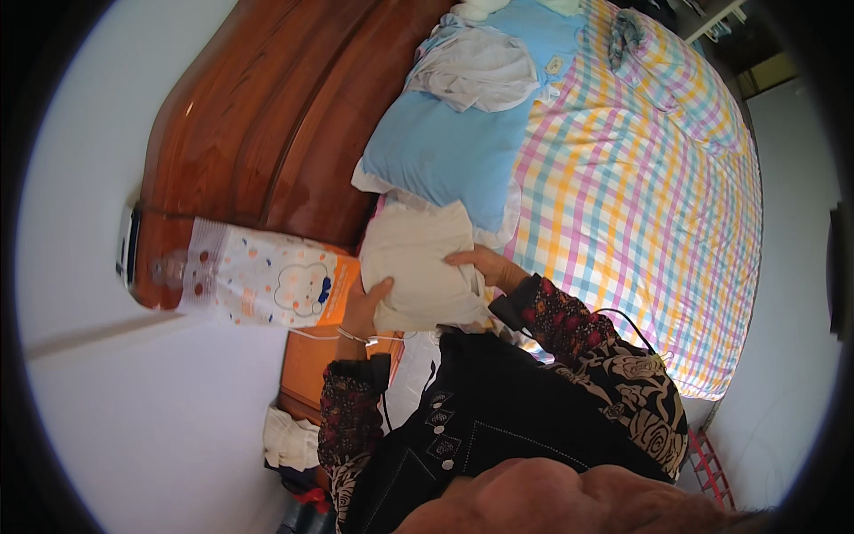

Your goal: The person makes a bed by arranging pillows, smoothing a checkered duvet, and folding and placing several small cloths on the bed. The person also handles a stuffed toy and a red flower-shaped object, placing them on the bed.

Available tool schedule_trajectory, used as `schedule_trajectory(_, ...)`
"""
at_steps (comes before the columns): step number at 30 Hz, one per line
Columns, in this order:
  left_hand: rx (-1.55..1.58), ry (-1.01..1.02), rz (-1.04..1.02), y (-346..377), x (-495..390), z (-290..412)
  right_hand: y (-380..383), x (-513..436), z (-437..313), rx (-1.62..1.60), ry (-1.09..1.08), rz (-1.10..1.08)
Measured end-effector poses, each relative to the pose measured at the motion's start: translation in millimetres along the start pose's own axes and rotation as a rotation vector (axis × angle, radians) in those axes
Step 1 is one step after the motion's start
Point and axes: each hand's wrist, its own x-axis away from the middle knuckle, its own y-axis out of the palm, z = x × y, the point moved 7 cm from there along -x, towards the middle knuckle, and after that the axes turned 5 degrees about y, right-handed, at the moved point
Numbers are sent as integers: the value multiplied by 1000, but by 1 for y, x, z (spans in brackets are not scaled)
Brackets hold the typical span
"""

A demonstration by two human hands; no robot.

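A folded cream cloth is held up in front of my body, over the near corner of the bed. My left hand grips its left edge, thumb on top. On the right side, my right hand holds the cloth with the thumb and fingers pressed on its upper face. The fingers beneath the cloth are hidden. To the left of my left hand lies a printed plastic pack with a cartoon animal and an orange end. Just beyond the cloth is a blue pillow with a pale edge.
A glossy wooden headboard rises on the left. A crumpled pale cloth lies on the pillows, and a checked quilt covers the bed. A wooden nightstand with a white cable stands below the pack. Another cream cloth lies lower left.
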Motion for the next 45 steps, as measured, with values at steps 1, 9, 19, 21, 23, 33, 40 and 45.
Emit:
schedule_trajectory(1, -95, 61, 7, 9, -21, 22, -3, -3, -26, 20, -41, 30)
schedule_trajectory(9, -606, 699, 376, 12, -121, 115, -78, -69, -161, -5, -390, 177)
schedule_trajectory(19, -548, 60, 293, -28, -90, -92, -313, -35, -253, 296, -706, 1117)
schedule_trajectory(21, -471, -28, 292, -18, -80, -109, -343, -32, -294, 270, -835, 1263)
schedule_trajectory(23, -438, -146, 290, -10, -71, -120, -362, -34, -328, 258, -918, 1420)
schedule_trajectory(33, -594, -73, 148, 37, -98, -81, -305, -52, -393, -116, -818, 540)
schedule_trajectory(40, -950, 580, -226, 200, -162, 3, -138, 60, -225, 64, -743, 359)
schedule_trajectory(45, -1379, 976, -465, 287, -118, 0, -64, 127, -131, 177, -693, 463)
